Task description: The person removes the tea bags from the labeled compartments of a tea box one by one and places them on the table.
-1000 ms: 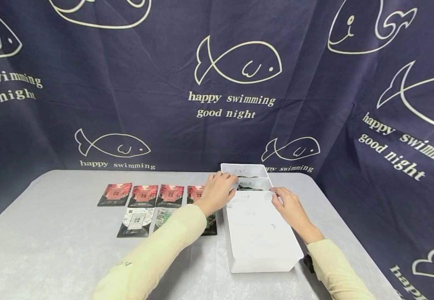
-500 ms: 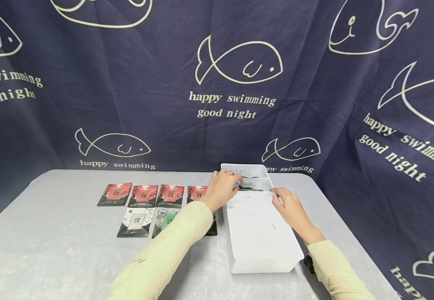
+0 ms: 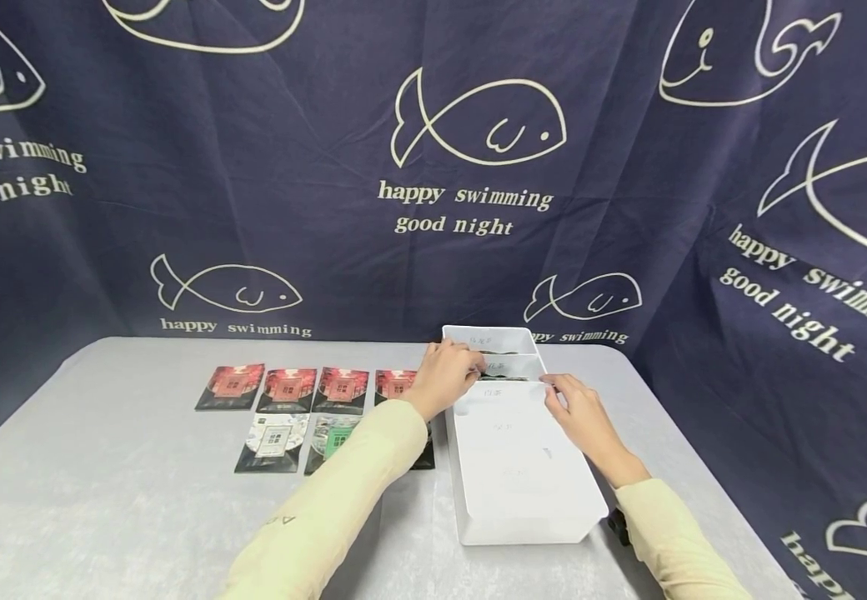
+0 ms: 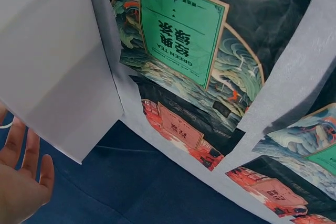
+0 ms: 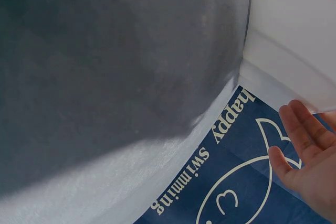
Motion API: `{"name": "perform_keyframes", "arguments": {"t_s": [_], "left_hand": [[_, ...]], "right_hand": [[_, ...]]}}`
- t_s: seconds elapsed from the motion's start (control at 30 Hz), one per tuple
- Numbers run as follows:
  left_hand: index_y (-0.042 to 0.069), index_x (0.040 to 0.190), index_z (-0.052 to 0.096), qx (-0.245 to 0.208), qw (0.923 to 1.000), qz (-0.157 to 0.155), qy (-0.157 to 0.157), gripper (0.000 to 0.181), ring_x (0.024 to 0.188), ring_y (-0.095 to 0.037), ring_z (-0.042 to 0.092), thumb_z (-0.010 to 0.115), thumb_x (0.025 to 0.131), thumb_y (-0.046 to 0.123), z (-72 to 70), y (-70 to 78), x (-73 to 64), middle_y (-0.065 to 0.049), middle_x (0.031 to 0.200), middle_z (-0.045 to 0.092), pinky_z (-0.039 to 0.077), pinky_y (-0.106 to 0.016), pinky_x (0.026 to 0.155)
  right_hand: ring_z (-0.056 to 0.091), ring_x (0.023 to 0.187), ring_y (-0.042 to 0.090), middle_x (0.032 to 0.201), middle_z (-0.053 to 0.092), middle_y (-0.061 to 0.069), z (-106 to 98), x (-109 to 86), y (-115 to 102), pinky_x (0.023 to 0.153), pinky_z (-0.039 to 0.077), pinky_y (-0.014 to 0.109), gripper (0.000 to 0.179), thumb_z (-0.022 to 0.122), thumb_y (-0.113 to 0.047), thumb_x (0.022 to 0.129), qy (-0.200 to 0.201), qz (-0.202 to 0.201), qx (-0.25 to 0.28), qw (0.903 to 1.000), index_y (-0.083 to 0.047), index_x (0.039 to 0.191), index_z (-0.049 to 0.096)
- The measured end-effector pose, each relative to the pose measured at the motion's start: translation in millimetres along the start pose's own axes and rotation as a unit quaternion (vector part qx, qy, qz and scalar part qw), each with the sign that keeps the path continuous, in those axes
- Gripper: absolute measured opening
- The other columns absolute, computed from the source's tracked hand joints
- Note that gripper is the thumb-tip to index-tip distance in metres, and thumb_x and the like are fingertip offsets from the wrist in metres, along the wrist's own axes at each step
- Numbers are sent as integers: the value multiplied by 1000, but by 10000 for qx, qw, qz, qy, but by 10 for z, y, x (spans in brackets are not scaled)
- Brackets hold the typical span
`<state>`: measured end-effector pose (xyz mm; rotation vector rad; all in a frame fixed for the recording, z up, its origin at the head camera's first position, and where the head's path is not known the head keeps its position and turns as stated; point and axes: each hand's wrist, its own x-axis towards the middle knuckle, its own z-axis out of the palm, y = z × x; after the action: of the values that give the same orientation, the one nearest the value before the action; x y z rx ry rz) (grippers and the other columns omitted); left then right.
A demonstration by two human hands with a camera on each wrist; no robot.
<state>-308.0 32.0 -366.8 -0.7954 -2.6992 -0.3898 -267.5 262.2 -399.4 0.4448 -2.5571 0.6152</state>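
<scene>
A long white box (image 3: 529, 479) with dividers and handwritten labels stands right of centre in the head view. Its far compartments hold dark packets (image 3: 507, 377), only partly visible. My left hand (image 3: 444, 375) reaches over the box's left side, fingertips down in the second compartment from the back. Those fingertips are hidden, so what they touch is unclear. In the left wrist view, the thumb of that hand stands apart from the fingers. My right hand (image 3: 582, 421) rests at the right rim, and the right wrist view shows its fingers fairly straight against the wall.
Left of the box, red tea packets (image 3: 288, 390) lie in a row on the grey table (image 3: 103, 500). A white packet (image 3: 272, 442) and green tea packets (image 4: 184, 30) form a nearer row, partly behind my left sleeve. A dark blue printed cloth (image 3: 328, 167) hangs behind.
My left hand has shifted slightly right, its fingers going further into the compartment. The left sleeve now uncovers more of the green packet. My right hand holds its place.
</scene>
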Motion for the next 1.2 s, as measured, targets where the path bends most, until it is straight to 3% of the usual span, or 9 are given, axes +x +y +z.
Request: {"name": "perform_keyframes", "arguments": {"t_s": [0.77,1.0,1.2], "left_hand": [[25,93,68,-67,9998,44,192,10,87,-15,56,61,86,22,5,40,-9,8,91,67,37,-33,79],[24,94,65,-371,9990,-189,138,12,86,-14,54,57,86,20,32,14,-5,9,92,67,37,-34,79],[23,88,64,-666,9966,-318,371,10,84,-16,57,56,83,20,17,-12,-5,10,84,67,37,-34,75]], "right_hand": [[60,93,33,103,63,18,3,8,-4,84,44,48,28,46,-11,91,-64,48,-7,10000,2,111,60],[60,93,32,103,63,17,-2,3,-10,84,45,47,28,46,-11,91,-75,89,5,9999,2,112,59],[60,94,32,104,63,17,-1,2,-14,85,44,48,28,46,-11,91,-111,127,27,9999,1,112,59]]}}
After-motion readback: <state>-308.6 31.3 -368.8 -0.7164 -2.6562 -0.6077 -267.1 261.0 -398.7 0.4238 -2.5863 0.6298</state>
